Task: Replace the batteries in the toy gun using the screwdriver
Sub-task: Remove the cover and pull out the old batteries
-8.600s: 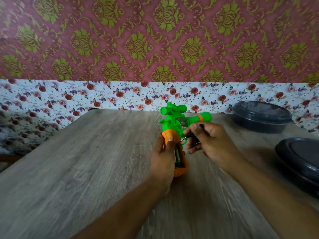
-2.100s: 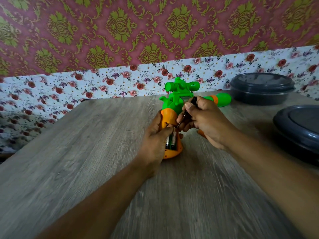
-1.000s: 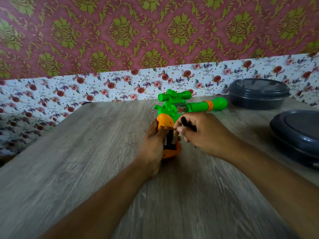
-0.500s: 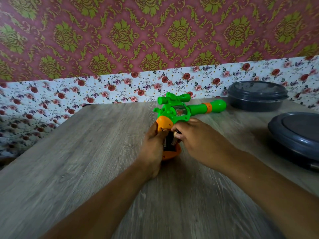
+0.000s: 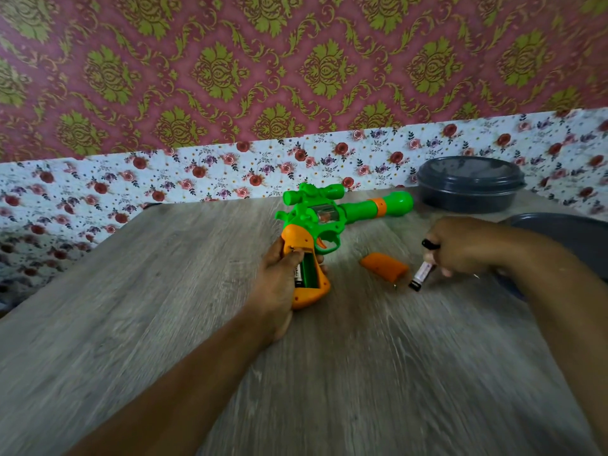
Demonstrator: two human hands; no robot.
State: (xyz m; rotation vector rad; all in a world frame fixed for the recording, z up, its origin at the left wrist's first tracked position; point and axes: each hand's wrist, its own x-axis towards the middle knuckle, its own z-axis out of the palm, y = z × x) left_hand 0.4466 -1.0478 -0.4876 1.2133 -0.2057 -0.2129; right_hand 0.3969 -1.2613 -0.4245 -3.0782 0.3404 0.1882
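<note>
Right hand (image 5: pixel 460 246) has pulled away w/ one battery (image 5: pixel 421 274) pinched, black tool end in fist. L to R: left hand (image 5: pixel 279 284) clamps plastic gun (image 5: pixel 316 225) grip on wood-grain table (image 5: pixel 164 291), compartment open; curved orange cover (image 5: pixel 383 265) lies loose.

Green-orange toy gun (image 5: pixel 324 222) lies sideways, compartment open, one battery (image 5: pixel 298 274) inside.

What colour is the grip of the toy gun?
Orange; the grip of the toy gun shows best in the head view, the rest being green.
</note>
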